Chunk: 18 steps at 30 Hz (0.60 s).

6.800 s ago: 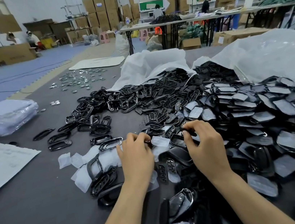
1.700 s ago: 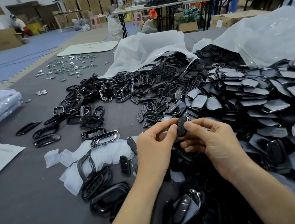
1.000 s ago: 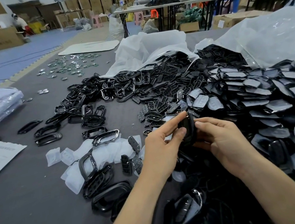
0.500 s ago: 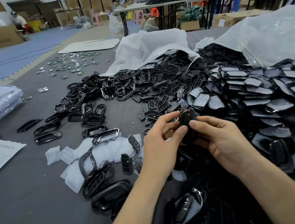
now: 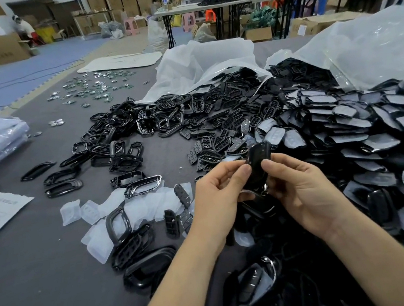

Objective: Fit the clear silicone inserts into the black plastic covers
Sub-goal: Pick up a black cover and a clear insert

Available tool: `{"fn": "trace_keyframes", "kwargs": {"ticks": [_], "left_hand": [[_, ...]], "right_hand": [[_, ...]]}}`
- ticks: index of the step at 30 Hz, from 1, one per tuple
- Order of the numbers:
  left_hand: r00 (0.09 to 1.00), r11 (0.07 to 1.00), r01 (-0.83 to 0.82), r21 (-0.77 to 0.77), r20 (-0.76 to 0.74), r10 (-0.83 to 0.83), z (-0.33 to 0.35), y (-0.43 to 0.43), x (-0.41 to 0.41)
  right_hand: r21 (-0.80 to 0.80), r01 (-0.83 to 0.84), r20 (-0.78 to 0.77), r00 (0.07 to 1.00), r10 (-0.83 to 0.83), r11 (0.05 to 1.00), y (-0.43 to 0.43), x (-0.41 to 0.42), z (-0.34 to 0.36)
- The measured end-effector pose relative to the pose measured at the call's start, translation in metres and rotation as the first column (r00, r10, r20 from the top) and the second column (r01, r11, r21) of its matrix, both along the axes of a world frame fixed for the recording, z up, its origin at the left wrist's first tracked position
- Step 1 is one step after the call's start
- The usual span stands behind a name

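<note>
Over grey table [image 5: 46,291], left hand [image 5: 218,200] and right hand [image 5: 302,190] pinch black cover [image 5: 258,163] (upright).

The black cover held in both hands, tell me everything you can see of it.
The black cover is a glossy, dark plastic piece, elongated with a rounded upper end. It is held roughly upright in the air above the grey table, in front of the heap of black parts. The left hand pinches its left edge with the thumb, the right hand its right edge; their fingers hide its lower part. Whether a clear insert sits in it cannot be told.
</note>
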<state>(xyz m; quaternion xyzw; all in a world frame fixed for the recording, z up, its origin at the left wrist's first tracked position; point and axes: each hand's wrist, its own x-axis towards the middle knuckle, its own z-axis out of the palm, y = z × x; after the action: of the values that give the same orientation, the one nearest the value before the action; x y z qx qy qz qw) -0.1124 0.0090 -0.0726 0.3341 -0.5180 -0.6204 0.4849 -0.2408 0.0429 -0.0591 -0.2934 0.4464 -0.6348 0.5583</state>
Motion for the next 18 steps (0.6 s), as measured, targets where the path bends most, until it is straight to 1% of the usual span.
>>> {"fn": "trace_keyframes", "kwargs": {"ticks": [3,7,8,9,11,12,14,16,18], "left_hand": [[1.000,0.997,0.030,0.066,0.007,-0.031,0.002,0.001,0.001],[0.984,0.954,0.170,0.247,0.014,-0.179,0.008,0.003,0.001],[0.977,0.936,0.204,0.287,-0.004,-0.212,0.010,0.003,0.001],[0.973,0.916,0.228,0.330,-0.037,-0.229,0.012,0.003,0.001],[0.968,0.882,0.253,0.397,-0.115,-0.225,0.015,0.003,0.002],[0.964,0.873,0.266,0.408,-0.134,-0.231,0.015,0.003,0.002],[0.954,0.872,0.301,0.387,-0.130,-0.271,0.013,0.004,0.003],[0.951,0.882,0.310,0.355,-0.138,-0.278,0.010,0.004,0.002],[0.960,0.906,0.276,0.321,-0.147,-0.240,0.008,0.003,0.002]], "right_hand": [[-0.038,-0.027,0.080,0.996,0.030,0.999,0.000,0.000,0.002],[-0.160,-0.077,0.166,0.981,0.104,0.984,0.002,-0.003,0.006],[-0.184,-0.077,0.172,0.979,0.109,0.980,0.003,-0.005,0.007],[-0.200,-0.072,0.138,0.985,0.101,0.977,0.004,-0.006,0.007],[-0.198,-0.076,-0.054,0.996,0.067,0.977,0.004,-0.009,0.007],[-0.191,-0.080,-0.158,0.986,0.050,0.978,0.004,-0.009,0.006],[-0.214,-0.080,-0.313,0.950,0.009,0.974,0.003,-0.011,0.004],[-0.267,-0.064,-0.467,0.881,-0.072,0.962,0.003,-0.011,0.004],[-0.300,-0.046,-0.628,0.761,-0.161,0.953,0.002,-0.011,0.004]]}}
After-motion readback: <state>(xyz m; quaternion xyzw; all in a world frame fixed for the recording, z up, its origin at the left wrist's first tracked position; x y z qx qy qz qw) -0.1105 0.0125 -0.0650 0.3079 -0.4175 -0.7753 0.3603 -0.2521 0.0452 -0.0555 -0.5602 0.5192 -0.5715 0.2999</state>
